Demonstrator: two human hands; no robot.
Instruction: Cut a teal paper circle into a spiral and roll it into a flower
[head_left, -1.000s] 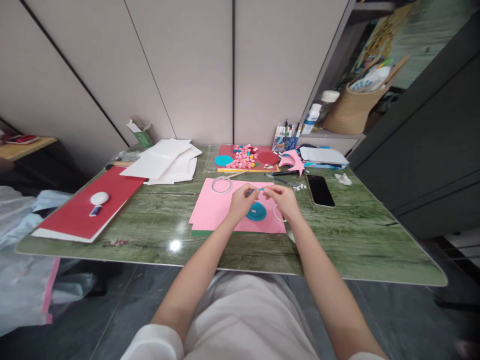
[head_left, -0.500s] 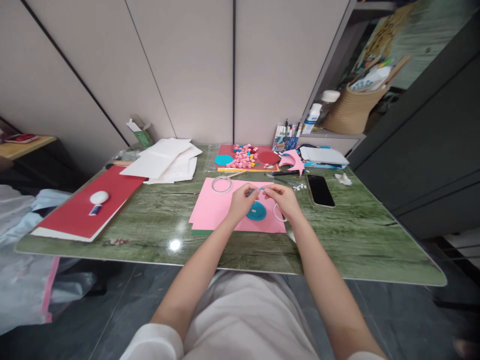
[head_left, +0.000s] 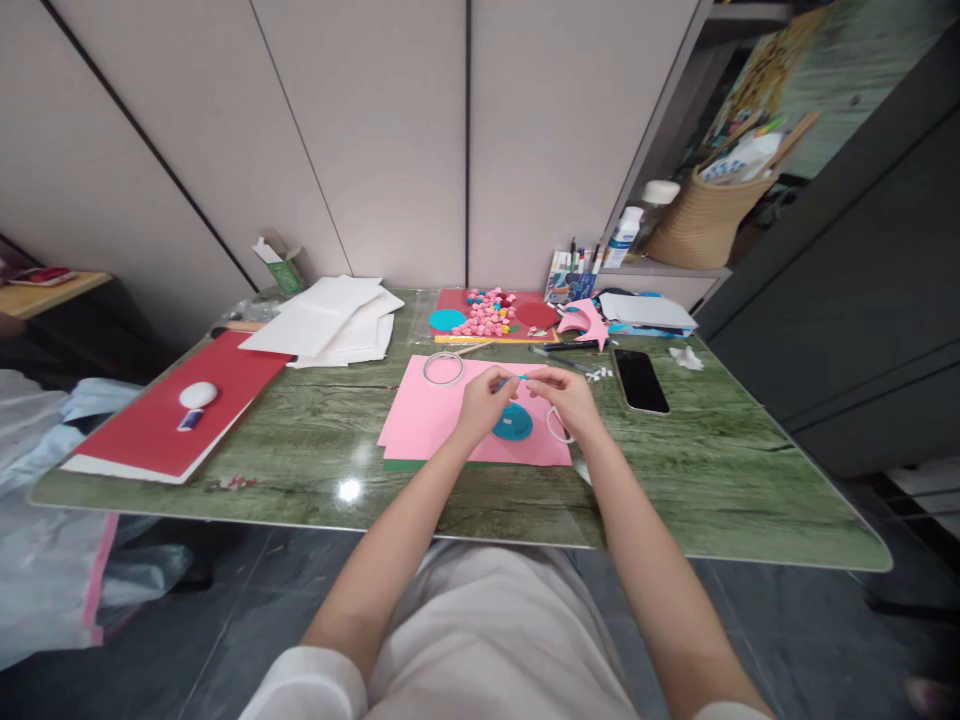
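Between the fingertips of both hands is a small blue strip (head_left: 523, 378), likely paper, mostly hidden by the fingers. My left hand (head_left: 486, 403) pinches its left end, and my right hand (head_left: 564, 397) pinches the other. Just below them lies a blue disc (head_left: 513, 424) with a small pale piece on it. It rests on pink paper sheets (head_left: 427, 420), with a green sheet (head_left: 409, 465) showing beneath their front edge. A white tape ring (head_left: 556, 425) lies partly behind my right hand. Another tape roll (head_left: 444, 369) sits at the sheets' upper left.
Pink paper stars (head_left: 487, 315) are heaped behind the sheets on a red sheet. A phone (head_left: 641, 382) lies at the right, near pens (head_left: 577, 346). White papers (head_left: 322, 315) and a red sheet (head_left: 232, 390) holding a white oval object (head_left: 199, 395) are at the left.
Almost nothing differs. Both hands keep their pinch on the small blue strip above the disc, with at most a slight shift of the fingers.
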